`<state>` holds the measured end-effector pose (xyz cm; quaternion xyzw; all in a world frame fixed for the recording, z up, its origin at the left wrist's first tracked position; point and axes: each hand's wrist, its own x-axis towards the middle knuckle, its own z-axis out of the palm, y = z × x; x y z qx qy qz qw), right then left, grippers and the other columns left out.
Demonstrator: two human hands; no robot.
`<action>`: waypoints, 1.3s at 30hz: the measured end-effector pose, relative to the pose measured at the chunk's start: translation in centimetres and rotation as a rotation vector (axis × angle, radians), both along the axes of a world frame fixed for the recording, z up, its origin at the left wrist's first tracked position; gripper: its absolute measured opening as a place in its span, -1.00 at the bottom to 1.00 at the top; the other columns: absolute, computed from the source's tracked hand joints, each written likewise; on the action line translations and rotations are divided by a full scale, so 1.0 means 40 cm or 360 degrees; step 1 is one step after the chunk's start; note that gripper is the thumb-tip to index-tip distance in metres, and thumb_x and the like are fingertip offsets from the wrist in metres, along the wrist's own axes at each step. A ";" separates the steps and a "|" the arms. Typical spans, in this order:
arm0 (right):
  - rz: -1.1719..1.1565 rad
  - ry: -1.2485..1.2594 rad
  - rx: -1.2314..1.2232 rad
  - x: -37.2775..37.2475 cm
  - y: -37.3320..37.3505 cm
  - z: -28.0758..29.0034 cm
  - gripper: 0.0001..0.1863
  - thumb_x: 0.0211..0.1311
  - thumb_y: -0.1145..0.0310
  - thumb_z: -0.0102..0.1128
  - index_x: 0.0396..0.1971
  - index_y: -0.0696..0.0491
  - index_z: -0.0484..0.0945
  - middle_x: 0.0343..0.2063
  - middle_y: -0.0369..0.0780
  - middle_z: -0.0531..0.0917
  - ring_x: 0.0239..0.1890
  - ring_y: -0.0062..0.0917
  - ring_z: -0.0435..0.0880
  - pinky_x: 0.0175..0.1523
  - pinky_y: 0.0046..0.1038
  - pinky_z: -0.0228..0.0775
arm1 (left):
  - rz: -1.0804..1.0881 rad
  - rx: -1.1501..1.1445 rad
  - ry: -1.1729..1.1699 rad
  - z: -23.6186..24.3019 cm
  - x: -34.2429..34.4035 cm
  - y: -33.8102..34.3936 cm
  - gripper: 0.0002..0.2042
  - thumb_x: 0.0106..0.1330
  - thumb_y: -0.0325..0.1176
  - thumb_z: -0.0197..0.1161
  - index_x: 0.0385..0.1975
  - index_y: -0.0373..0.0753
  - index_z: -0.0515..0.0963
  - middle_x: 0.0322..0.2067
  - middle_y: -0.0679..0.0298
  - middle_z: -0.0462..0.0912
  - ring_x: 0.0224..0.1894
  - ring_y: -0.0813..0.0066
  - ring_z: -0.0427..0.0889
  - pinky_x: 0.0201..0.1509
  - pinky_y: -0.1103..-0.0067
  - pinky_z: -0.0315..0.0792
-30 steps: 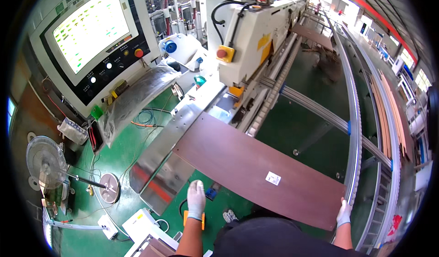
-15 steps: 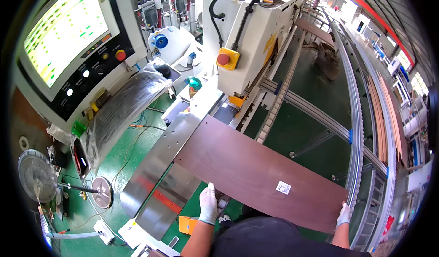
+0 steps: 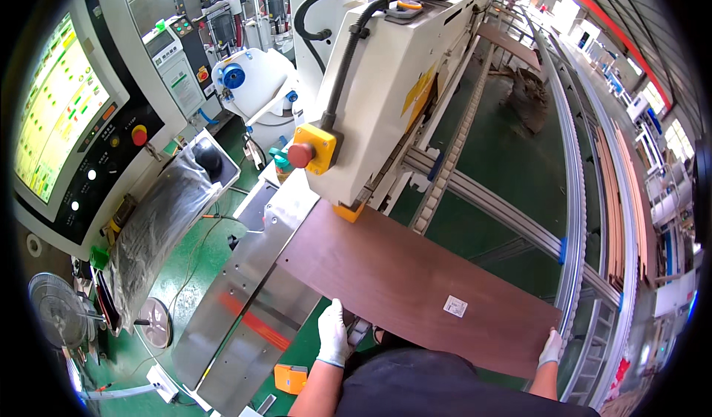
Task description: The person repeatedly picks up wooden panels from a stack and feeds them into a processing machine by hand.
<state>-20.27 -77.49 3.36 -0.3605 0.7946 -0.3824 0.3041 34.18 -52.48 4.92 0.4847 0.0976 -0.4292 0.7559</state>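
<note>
A long brown panel [image 3: 400, 276] with a small white label [image 3: 455, 306] lies flat in front of me. Its far left end rests on the metal machine table [image 3: 245, 320], and the far corner meets the orange block [image 3: 348, 212] under the machine head. My left hand [image 3: 334, 337], in a white glove, is closed at the panel's near edge with the thumb up; its fingers are partly hidden. At the right end, my gloved right hand [image 3: 549, 348] grips the panel's edge near the corner. The panel's right end reaches the conveyor rail [image 3: 575, 254].
The white machine [image 3: 393, 83] with a red stop button [image 3: 301, 155] stands beyond the panel. A control screen [image 3: 55, 113] is at left, above a plastic-covered shelf [image 3: 163, 217]. A fan [image 3: 58, 309] stands lower left, and an orange box [image 3: 291, 378] near my left forearm.
The panel's far left corner has come up to the machine head's orange block. The view has shifted, bringing the machine nearer. Both hands stay at the panel's edges.
</note>
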 end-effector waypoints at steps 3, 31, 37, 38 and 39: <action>0.0035 -0.0010 0.0067 0.074 -0.055 0.044 -0.59 0.21 0.30 0.05 0.01 0.21 0.46 -0.11 -0.25 0.48 -0.07 -0.54 0.40 0.16 -0.42 0.22 | -0.0010 0.0033 -0.0216 -0.034 0.017 -0.061 -0.58 0.53 -0.12 -0.08 -0.17 -0.41 0.55 -0.23 0.14 0.67 -0.26 0.40 0.67 -0.18 0.49 0.56; 0.2028 0.0798 -0.1076 0.816 -0.179 0.102 -0.52 -0.05 0.17 0.28 -0.15 0.16 0.51 -0.07 -0.08 0.52 0.06 -0.17 0.45 0.20 -0.17 0.24 | -0.1053 0.1124 -0.2415 -0.103 -0.005 -0.263 -0.41 0.37 -0.06 0.06 0.29 -0.31 0.26 0.23 -0.01 0.40 0.18 0.06 0.48 0.23 0.29 0.37; 0.3192 0.0322 -0.0194 0.904 0.035 -0.059 -0.45 0.30 0.00 0.03 0.11 0.11 0.47 0.10 -0.03 0.54 0.13 -0.13 0.50 0.23 -0.23 0.33 | -0.0934 0.1345 -0.2477 -0.094 -0.055 -0.132 -0.37 0.31 -0.06 0.13 0.29 -0.34 0.26 0.12 -0.13 0.48 0.16 -0.03 0.48 0.22 0.30 0.38; 0.3323 0.0322 -0.0290 0.896 0.082 -0.134 -0.43 0.32 -0.03 -0.01 0.14 0.10 0.46 0.12 -0.05 0.53 0.14 -0.14 0.50 0.23 -0.23 0.33 | -0.0898 0.1353 -0.2469 -0.087 -0.065 -0.114 -0.37 0.31 -0.06 0.13 0.29 -0.34 0.26 0.12 -0.13 0.48 0.16 -0.03 0.48 0.22 0.30 0.38; 0.3434 0.0366 -0.0208 0.887 0.112 -0.154 -0.41 0.33 -0.06 -0.04 0.14 0.10 0.45 0.12 -0.05 0.53 0.13 -0.14 0.51 0.23 -0.23 0.34 | -0.0906 0.1411 -0.2387 -0.079 -0.076 -0.080 -0.37 0.31 -0.07 0.14 0.28 -0.35 0.28 0.12 -0.14 0.48 0.16 -0.04 0.48 0.22 0.30 0.38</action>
